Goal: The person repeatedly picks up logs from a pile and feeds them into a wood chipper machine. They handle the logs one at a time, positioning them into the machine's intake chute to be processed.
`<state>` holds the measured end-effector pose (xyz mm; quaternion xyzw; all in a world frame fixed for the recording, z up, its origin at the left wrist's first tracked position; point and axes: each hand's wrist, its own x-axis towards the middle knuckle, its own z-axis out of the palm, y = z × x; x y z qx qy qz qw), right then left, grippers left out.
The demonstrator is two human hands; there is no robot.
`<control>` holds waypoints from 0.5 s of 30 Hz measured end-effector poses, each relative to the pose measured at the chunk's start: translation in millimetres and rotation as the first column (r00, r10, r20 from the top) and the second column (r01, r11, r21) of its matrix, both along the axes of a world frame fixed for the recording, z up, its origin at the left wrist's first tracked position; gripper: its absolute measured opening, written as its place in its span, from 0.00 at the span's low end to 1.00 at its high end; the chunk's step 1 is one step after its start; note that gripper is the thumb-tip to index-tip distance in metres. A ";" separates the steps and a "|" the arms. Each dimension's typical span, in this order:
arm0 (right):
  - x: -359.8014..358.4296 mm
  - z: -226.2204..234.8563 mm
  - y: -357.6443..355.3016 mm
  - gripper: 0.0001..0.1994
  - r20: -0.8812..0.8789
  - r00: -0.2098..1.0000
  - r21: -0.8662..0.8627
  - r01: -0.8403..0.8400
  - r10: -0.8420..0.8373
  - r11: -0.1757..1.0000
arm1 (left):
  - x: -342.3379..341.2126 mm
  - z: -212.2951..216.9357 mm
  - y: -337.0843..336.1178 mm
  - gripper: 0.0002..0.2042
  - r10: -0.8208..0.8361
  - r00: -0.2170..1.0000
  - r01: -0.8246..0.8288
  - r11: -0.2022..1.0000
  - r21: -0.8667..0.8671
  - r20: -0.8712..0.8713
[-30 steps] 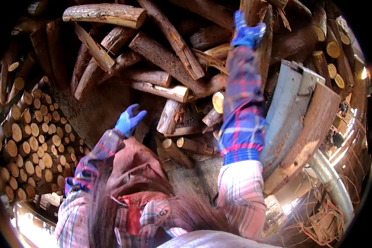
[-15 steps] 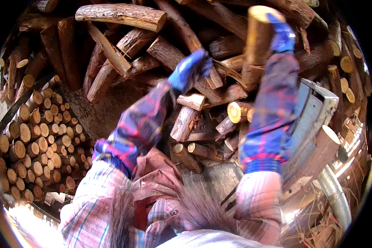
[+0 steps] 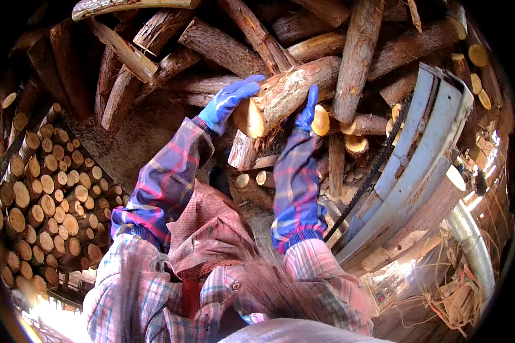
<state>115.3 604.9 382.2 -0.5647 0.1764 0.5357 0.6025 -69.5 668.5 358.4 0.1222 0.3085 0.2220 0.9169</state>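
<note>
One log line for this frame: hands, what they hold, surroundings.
left hand: on log cut end | right hand: under same log | log: lifted, tilted | left: stacked logs | right: saw machine

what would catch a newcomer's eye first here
First, the thick log gripped at centre top, its pale cut end facing the camera, with the blue-gloved left hand on its end and the right hand under it. Then the loose log heap behind, and the neat stack of round log ends at left.

Stacked cut logs at left, sunlit machine frame at right.
</note>
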 end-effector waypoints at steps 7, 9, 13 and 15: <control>-25.2 110.4 -117.5 0.35 -0.213 0.963 0.010 -0.166 0.164 0.986 | -36.8 111.5 -138.6 0.32 -0.235 0.972 0.217 0.923 0.316 0.017; -37.3 137.6 -163.4 0.36 -0.392 0.896 0.029 -0.214 0.208 0.976 | -77.9 119.1 -168.5 0.32 -0.314 0.922 0.342 0.935 -0.095 0.228; -73.9 157.9 -214.5 0.30 -0.439 0.779 0.165 -0.420 0.448 0.892 | -59.7 61.3 -201.5 0.26 0.079 0.990 -0.115 0.935 -0.336 -0.119; -95.9 162.7 -227.6 0.27 0.036 0.839 0.031 -0.544 0.543 0.838 | -34.0 121.5 -176.7 0.26 -0.028 0.984 -0.032 0.945 -0.326 -0.176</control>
